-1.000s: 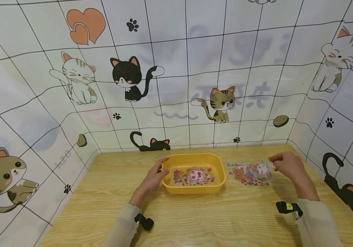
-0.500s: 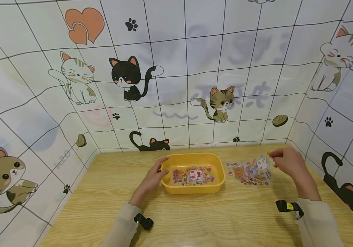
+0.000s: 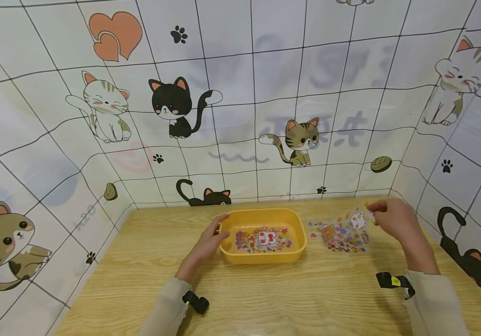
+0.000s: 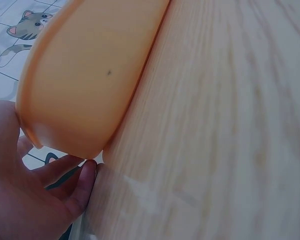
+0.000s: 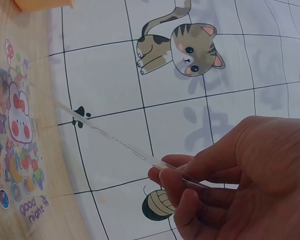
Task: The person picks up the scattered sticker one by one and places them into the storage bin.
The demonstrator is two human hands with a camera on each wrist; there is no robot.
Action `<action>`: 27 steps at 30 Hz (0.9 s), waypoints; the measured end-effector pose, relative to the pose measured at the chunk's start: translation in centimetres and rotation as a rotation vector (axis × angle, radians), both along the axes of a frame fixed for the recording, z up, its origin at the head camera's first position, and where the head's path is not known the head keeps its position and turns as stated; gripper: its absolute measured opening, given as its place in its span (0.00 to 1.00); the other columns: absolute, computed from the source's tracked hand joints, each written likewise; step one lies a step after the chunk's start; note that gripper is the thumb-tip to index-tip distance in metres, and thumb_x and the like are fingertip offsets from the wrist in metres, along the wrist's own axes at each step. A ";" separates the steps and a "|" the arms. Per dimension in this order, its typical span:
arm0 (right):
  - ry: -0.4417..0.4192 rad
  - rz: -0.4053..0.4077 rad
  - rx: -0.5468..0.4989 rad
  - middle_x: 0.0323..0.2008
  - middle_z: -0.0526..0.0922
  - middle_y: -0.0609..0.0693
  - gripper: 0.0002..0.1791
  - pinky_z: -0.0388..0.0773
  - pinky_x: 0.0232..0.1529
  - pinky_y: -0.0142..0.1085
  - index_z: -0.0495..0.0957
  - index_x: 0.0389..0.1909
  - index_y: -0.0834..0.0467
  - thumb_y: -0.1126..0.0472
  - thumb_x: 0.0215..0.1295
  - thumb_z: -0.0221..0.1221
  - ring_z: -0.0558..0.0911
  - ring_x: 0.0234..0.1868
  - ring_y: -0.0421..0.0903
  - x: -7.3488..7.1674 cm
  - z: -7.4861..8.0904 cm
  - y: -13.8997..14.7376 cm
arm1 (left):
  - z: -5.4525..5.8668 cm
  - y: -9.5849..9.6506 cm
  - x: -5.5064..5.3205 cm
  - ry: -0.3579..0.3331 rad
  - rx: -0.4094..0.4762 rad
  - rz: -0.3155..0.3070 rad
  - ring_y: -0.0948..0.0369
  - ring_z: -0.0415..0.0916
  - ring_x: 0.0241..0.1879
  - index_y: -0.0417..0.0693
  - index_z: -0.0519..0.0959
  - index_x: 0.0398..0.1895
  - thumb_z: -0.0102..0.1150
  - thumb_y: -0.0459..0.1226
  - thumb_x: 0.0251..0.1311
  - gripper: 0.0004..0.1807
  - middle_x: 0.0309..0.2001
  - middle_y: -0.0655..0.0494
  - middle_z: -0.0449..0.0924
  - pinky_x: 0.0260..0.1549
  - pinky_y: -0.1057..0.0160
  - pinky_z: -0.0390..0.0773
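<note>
My right hand (image 3: 396,224) pinches the upper right corner of a clear sticker sheet (image 3: 357,220). The corner is lifted and the sheet curves down to the left; edge-on, the lifted sheet (image 5: 107,134) appears as a thin strip in the right wrist view. Beneath it, another printed sheet (image 5: 20,125) with a rabbit and "good night" lies on the table. With thumb at the rim, my left hand (image 3: 206,241) holds the left end of a yellow plastic tray (image 3: 262,258). Inside that tray lies a sticker sheet (image 3: 267,239) with a white rabbit face. The left wrist view shows the tray's outer wall (image 4: 105,65).
A light wood-grain table (image 3: 274,298) carries everything. Behind and beside it stands a white wall covering (image 3: 240,116) with a grid and cartoon cats, close behind the tray. A black wrist camera (image 3: 196,302) sits on the left sleeve, another camera (image 3: 393,282) on the right.
My right hand has risen slightly, lifting the sheet's corner higher so the sheet bends up off the one below. My left hand and the tray have stayed put.
</note>
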State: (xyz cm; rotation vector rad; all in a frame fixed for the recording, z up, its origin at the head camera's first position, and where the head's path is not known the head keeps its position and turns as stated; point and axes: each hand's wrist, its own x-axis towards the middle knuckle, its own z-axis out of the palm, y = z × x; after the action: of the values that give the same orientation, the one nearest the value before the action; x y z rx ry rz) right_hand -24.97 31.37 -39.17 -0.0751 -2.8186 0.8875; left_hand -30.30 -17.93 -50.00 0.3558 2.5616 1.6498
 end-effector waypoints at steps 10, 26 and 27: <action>0.063 0.000 0.019 0.47 0.83 0.74 0.21 0.66 0.19 0.37 0.81 0.54 0.72 0.65 0.71 0.48 0.81 0.27 0.44 0.3 0.5 -0.5 | 0.1 0.0 0.0 -0.003 -0.007 -0.004 0.40 0.69 0.69 0.61 0.64 0.78 0.53 0.40 0.75 0.30 0.78 0.43 0.62 0.65 0.39 0.74; 0.118 0.006 0.020 0.45 0.84 0.72 0.21 0.61 0.16 0.36 0.81 0.56 0.71 0.65 0.71 0.46 0.72 0.19 0.44 0.5 0.5 -1.6 | 0.0 0.1 -0.1 0.000 -0.006 -0.003 0.39 0.66 0.72 0.61 0.65 0.78 0.53 0.39 0.75 0.30 0.79 0.43 0.61 0.67 0.38 0.71; 0.122 0.006 0.019 0.45 0.84 0.72 0.21 0.61 0.16 0.36 0.81 0.56 0.71 0.65 0.71 0.46 0.73 0.20 0.44 0.6 0.5 -1.6 | 0.0 0.1 -0.1 0.000 -0.005 -0.002 0.39 0.66 0.72 0.62 0.65 0.78 0.53 0.39 0.75 0.29 0.79 0.44 0.61 0.68 0.38 0.70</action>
State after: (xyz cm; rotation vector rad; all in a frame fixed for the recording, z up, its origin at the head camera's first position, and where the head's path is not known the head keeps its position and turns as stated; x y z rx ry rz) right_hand -24.41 29.77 -38.63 -0.0098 -2.7145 0.8362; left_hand -30.42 -17.87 -50.01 0.3576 2.5642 1.6424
